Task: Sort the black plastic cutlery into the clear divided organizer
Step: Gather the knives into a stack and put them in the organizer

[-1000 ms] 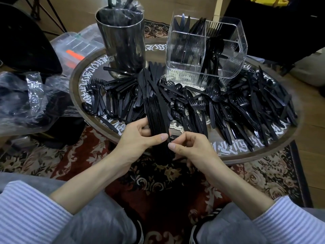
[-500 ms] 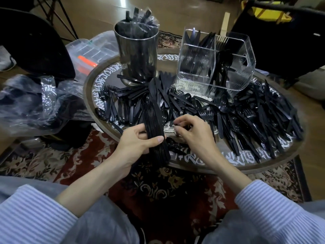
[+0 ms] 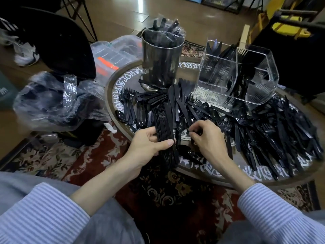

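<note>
My left hand [image 3: 149,143] grips a thick stack of black plastic knives [image 3: 165,127], thumb across its front, at the near edge of the round table [image 3: 219,176]. Just right of it, my right hand [image 3: 205,136] has its fingers curled down into the loose black cutlery [image 3: 263,127] that covers the tabletop; its fingertips pinch at a piece there, which one I cannot tell. The clear divided organizer [image 3: 235,76] stands at the back right of the table with forks, knives and spoons upright in its compartments.
A metal cylinder [image 3: 161,57] holding bagged cutlery stands at the back of the table. Crumpled clear plastic bags [image 3: 58,101] and a clear lidded box [image 3: 112,55] lie off the table's left side. A patterned rug [image 3: 158,191] lies below.
My right hand left the stack's lower end and reached right into the loose cutlery on the table. My left hand kept its hold on the stack. The view tilted up.
</note>
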